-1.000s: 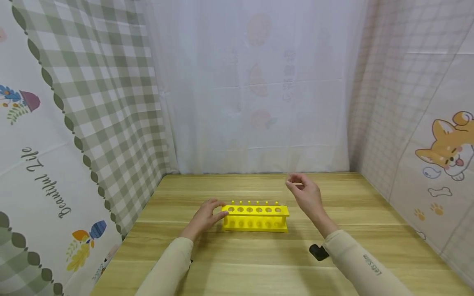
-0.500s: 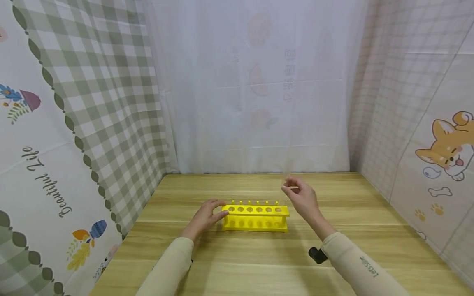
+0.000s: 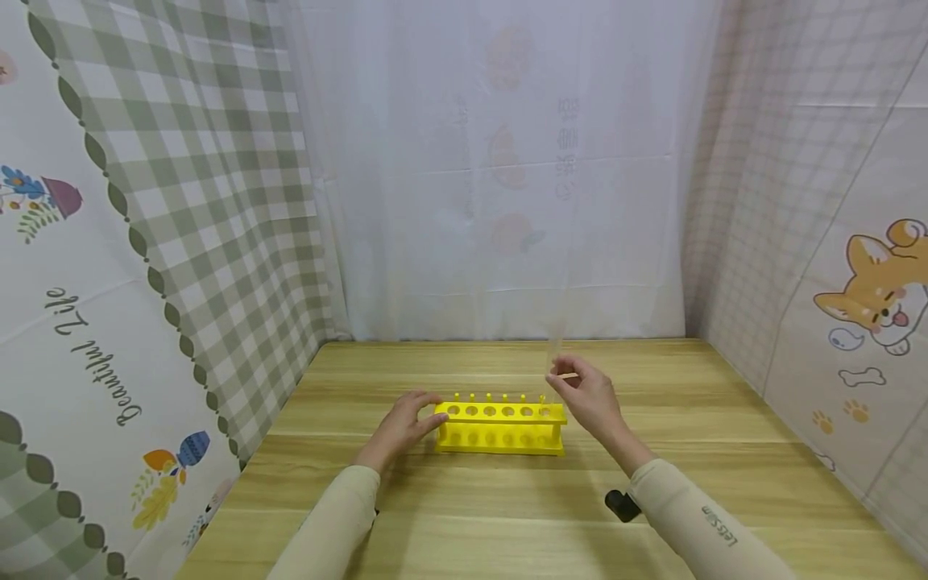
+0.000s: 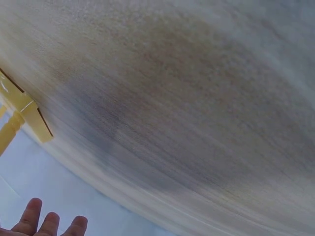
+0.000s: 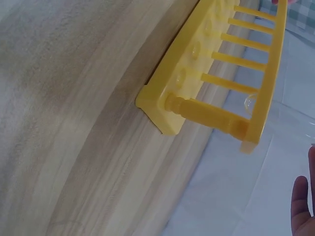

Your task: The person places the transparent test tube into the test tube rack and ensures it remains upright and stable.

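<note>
A yellow test tube rack (image 3: 500, 413) stands upright on the table, with a row of holes in its top plate and short pegs behind. My left hand (image 3: 403, 422) holds its left end, thumb at the front and index finger behind; the other fingers (image 4: 48, 225) stretch out in the left wrist view. My right hand (image 3: 589, 395) pinches a clear test tube (image 3: 554, 348) between thumb and fingertips, nearly upright over the rack's right end. In the right wrist view the tube's rounded bottom (image 5: 250, 102) shows just under the top plate, in the endmost hole.
The wood-grain table (image 3: 471, 524) runs back to a white curtain (image 3: 435, 242). A checked cloth (image 3: 210, 161) hangs at the left and a printed cloth (image 3: 819, 266) at the right. A black device (image 3: 621, 505) sits at the right wrist.
My right hand has moved left and down with the test tube, bringing the tube's lower end into the rack's rightmost hole. My left hand and the rack have stayed put.
</note>
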A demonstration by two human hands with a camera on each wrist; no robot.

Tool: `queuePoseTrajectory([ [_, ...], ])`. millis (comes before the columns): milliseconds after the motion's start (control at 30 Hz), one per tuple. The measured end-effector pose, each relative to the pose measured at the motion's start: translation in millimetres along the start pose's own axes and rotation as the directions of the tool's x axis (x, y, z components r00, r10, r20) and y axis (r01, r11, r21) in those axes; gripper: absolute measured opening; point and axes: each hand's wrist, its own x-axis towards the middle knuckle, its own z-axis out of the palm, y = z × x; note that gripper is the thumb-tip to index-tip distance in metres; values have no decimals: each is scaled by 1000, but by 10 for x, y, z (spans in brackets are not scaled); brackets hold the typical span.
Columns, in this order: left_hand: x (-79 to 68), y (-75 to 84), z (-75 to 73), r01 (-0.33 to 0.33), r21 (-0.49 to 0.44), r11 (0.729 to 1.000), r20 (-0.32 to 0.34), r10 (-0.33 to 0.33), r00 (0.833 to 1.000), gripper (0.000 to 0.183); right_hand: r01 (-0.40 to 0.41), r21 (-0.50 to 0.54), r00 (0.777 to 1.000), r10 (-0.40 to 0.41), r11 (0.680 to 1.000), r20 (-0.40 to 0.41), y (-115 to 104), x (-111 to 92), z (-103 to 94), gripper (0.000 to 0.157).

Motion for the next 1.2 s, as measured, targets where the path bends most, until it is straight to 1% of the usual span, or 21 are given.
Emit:
queuePoseTrajectory([
  [233, -2, 1, 0, -2, 0, 1000, 2, 2, 1000, 44, -5, -43, 999, 7, 999, 42, 70, -74, 61, 30],
  [333, -3, -4, 3, -14, 2, 1000, 6, 14, 1000, 44, -17, -48, 999, 19, 999, 48, 105, -95, 82, 29],
  [567, 0, -1, 7, -5, -11, 1000, 2, 5, 1000, 44, -27, -60, 998, 31, 998, 58, 146, -126, 110, 29],
  [733, 2, -9, 12, -10, -11, 1000, -3, 10, 1000, 44, -40, -65, 997, 45, 997, 68, 192, -162, 144, 29],
  [933, 9, -12, 11, -10, -14, 1000, -4, 10, 1000, 44, -16, -111, 996, 25, 994, 84, 254, -205, 193, 24],
  [1200, 10, -21, 15, -13, -19, 1000, -3, 13, 1000, 45, 26, -145, 998, -16, 989, 69, 281, -227, 213, 23],
])
